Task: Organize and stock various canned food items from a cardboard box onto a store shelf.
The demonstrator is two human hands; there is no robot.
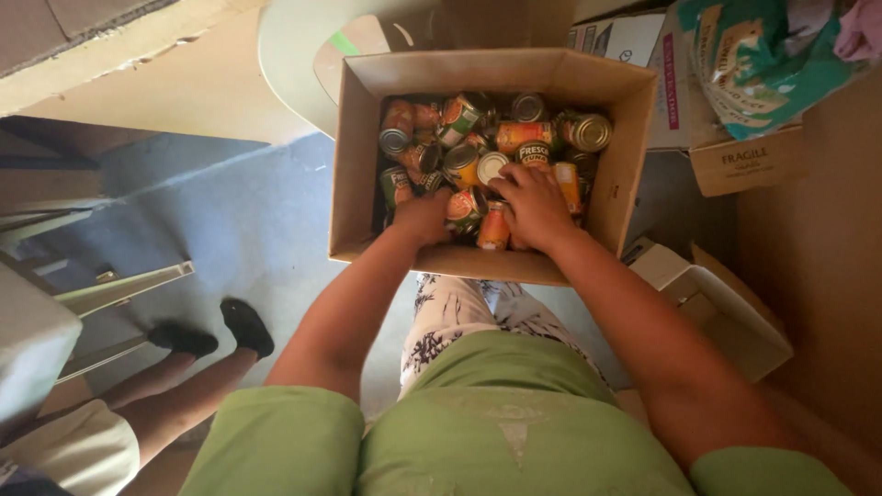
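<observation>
An open cardboard box (354, 156) stands on the floor in front of me, filled with several tin cans lying in a jumble. Both my hands reach into its near side. My left hand (424, 217) is curled among the cans at the near left, against a can with a red and green label (464, 208); whether it grips one I cannot tell. My right hand (533, 204) lies palm down with fingers spread over the cans at the near middle, beside an orange-labelled can (493, 230) and just below a can showing its white lid (491, 165).
Another person's legs in black shoes (246, 326) stand at lower left on the grey floor. A round pale tabletop (294, 55) sits behind the box. More cardboard boxes (744, 161) and a patterned bag (763, 55) are at right, an open small box (726, 308) below them.
</observation>
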